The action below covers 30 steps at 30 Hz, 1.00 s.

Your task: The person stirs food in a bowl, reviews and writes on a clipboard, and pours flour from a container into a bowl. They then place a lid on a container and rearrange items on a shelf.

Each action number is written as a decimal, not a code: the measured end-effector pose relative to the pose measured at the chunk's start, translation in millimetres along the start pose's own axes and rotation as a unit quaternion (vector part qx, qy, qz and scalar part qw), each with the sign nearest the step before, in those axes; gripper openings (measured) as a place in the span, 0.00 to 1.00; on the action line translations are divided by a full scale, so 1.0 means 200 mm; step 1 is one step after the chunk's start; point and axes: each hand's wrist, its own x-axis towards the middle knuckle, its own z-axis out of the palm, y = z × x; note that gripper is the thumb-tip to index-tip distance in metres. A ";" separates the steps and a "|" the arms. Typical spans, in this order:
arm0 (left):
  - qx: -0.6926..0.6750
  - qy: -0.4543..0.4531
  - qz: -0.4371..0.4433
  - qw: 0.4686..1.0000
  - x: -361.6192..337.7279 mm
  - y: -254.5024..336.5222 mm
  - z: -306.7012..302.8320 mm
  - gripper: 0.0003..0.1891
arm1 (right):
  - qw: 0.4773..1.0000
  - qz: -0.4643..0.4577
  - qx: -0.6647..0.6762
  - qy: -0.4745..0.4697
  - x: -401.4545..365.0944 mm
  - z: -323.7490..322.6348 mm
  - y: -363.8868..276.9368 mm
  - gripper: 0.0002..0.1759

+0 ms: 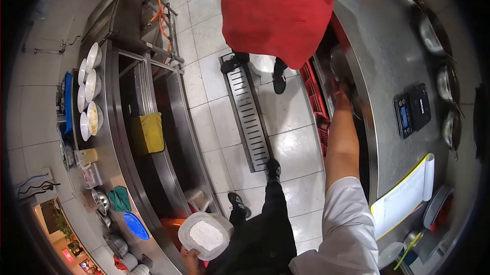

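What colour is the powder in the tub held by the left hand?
White: the powder in the tub, best in the head view.

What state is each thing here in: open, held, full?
container: open, no lid, white powder inside.
left hand: gripping the container from below.
right hand: stretched to a metal bowl; grip blurred.
white bowls: leaning in a row; one holds yellowish food.
black scale: flat on the counter, nothing on it.

A commercial kitchen: stainless steel surface [388,60] at the right with a scale [412,110], stacked bowls [88,91] at the left, floor drain [247,116] in the tiled middle.
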 end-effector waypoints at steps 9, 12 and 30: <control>0.206 -0.083 0.211 0.952 0.11 0.12 0.46 0.23 | 0.964 0.054 -0.254 -0.050 -1.20 -0.14 -0.01 0.18; 0.152 -0.152 0.279 0.936 0.06 0.28 0.74 0.21 | 0.921 0.110 -0.366 -0.072 -1.81 -0.16 -0.09 0.24; 0.033 -0.186 0.664 0.723 -0.19 0.83 1.19 0.16 | 0.774 0.028 -0.563 -0.288 -3.19 0.32 -0.41 0.37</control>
